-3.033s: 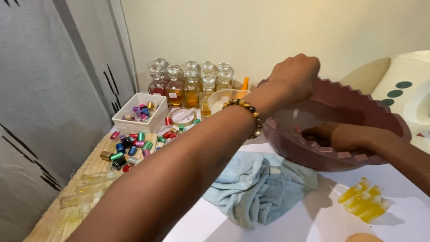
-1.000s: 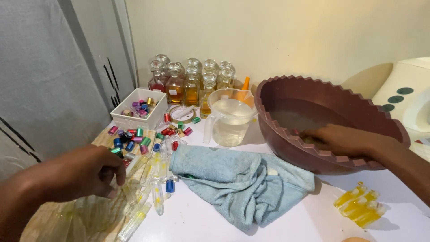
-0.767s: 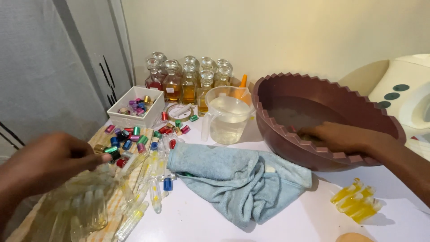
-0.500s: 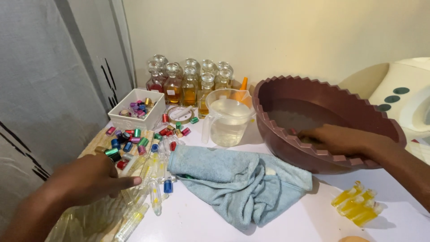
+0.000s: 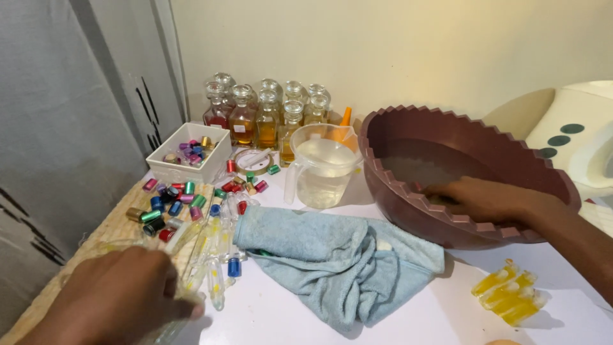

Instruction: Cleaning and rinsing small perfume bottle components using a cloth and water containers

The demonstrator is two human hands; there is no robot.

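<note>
Two hands busy: right hand (image 5: 485, 199) dipped in the brown basin (image 5: 408, 204) at far right, fingers hidden, grip impossible to tell; left hand (image 5: 121, 300) curled over clear vials (image 5: 214, 255) near left. Filled yellow vials (image 5: 511, 297) already laid aside on worktop; many empties remaining.

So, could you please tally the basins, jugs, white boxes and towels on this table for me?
Brown basin: 1
Clear jug: 1
White box: 1
Blue towel: 1
Total: 4
</note>
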